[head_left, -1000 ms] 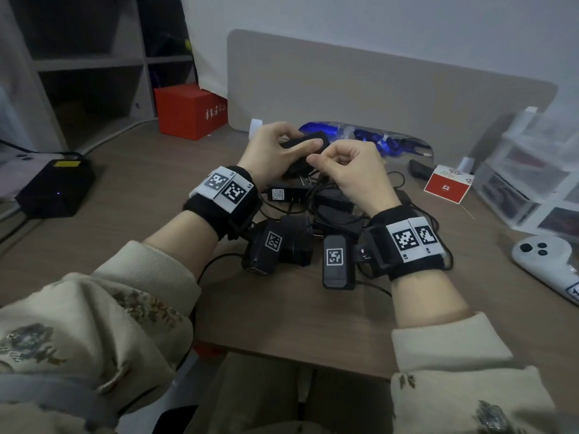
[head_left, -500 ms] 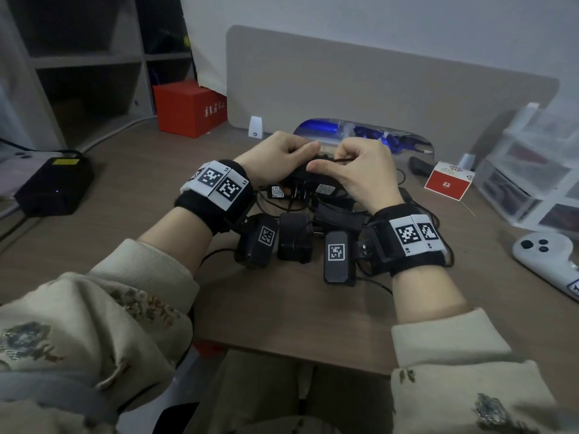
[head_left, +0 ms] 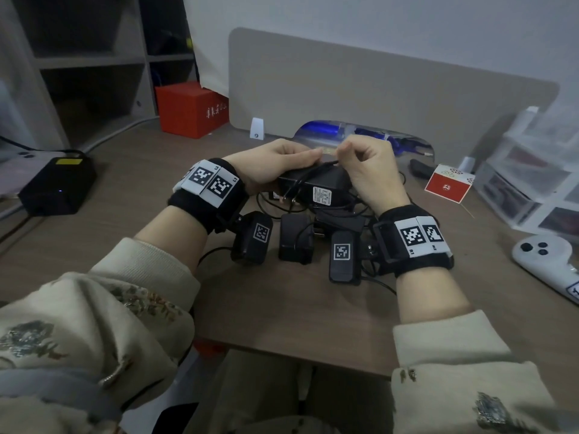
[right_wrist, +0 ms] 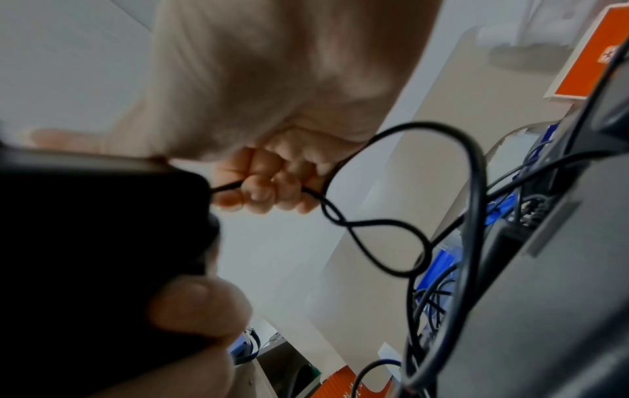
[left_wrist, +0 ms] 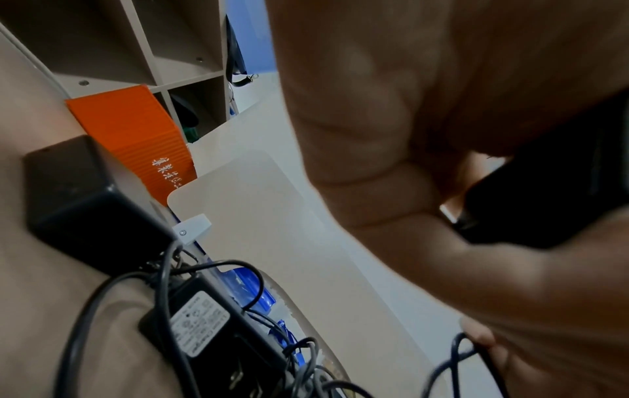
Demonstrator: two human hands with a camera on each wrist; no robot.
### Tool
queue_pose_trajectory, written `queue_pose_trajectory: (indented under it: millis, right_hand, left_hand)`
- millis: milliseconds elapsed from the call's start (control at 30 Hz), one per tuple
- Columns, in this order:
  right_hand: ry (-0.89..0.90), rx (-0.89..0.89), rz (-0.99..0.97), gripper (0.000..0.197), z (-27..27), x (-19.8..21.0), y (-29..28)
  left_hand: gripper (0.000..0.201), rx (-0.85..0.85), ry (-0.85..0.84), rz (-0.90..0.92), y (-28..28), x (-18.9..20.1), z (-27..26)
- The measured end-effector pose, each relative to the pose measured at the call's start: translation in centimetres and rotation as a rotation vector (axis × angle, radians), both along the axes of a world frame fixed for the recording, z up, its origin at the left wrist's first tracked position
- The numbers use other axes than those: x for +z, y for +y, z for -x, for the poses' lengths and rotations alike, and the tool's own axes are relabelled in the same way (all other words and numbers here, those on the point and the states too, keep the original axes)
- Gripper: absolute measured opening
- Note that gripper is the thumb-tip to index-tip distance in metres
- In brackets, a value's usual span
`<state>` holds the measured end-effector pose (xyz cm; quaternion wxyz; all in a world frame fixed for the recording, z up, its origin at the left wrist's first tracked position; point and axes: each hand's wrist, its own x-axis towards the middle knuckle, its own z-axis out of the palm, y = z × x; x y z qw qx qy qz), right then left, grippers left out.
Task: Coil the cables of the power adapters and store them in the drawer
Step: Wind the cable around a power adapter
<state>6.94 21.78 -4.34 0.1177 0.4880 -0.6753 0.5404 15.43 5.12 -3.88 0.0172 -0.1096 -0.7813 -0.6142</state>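
I am holding the black rectangular plastic power adapter (head_left: 316, 184) in my left hand (head_left: 275, 166), just above the adapter pile (head_left: 313, 227), while my right hand (head_left: 366, 164) is pinching its thin, limp black cable (right_wrist: 367, 223), probably light, best gripped close to the brick.
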Motion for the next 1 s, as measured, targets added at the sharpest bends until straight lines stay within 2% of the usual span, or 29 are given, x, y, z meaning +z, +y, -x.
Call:
queue_pose_trajectory:
  millis: [100,200,267,367,467,567,600,667,767,833,967,1000]
  right_hand:
    - [-0.043,0.038,0.016,0.103,-0.3,0.1,0.0]
    - [-0.092,0.023,-0.028,0.104,-0.5,0.4,-0.2]
    - [-0.122,-0.005,-0.071,0.088,-0.7,0.6,-0.2]
    - [-0.103,-0.017,-0.076,0.030,-0.4,0.5,-0.5]
    - [-0.101,-0.015,-0.106,0.028,-0.3,0.1,-0.8]
    - [-0.087,-0.004,-0.129,0.035,-0.2,0.0,-0.7]
    - [-0.076,0.007,-0.150,0.032,-0.2,-0.1,-0.7]
    - [-0.048,0.012,-0.214,0.020,0.1,-0.3,-0.8]
    - [-0.030,-0.018,-0.259,0.018,0.6,-0.5,-0.9]
    - [-0.056,-0.008,-0.281,0.019,0.6,-0.5,-0.9]
    - [-0.066,-0.028,-0.348,0.021,0.5,-0.3,-0.9]
    - [-0.062,-0.036,-0.356,0.022,0.5,-0.3,-1.0]
  left_hand:
    - [0.047,-0.035,-0.011,-0.118,0.0,0.2,-0.4]
    - [0.038,0.000,0.024,-0.254,0.6,0.6,-0.7]
    - [0.039,0.019,0.048,-0.324,0.9,0.7,-0.7]
    - [0.043,0.057,0.081,-0.380,1.0,0.9,-0.4]
    - [0.055,0.087,0.142,-0.405,0.8,0.9,-0.1]
    - [0.064,0.137,0.184,-0.463,0.9,0.9,0.3]
    - [0.062,0.172,0.202,-0.480,1.0,0.9,0.5]
    - [0.043,0.265,0.235,-0.526,1.0,0.9,0.7]
    - [0.030,0.371,0.255,-0.567,1.1,1.1,0.7]
    - [0.035,0.411,0.272,-0.583,0.8,0.9,1.0]
    - [0.073,0.556,0.264,-0.662,0.2,0.4,1.7]
    - [0.072,0.594,0.268,-0.677,0.0,0.3,1.9]
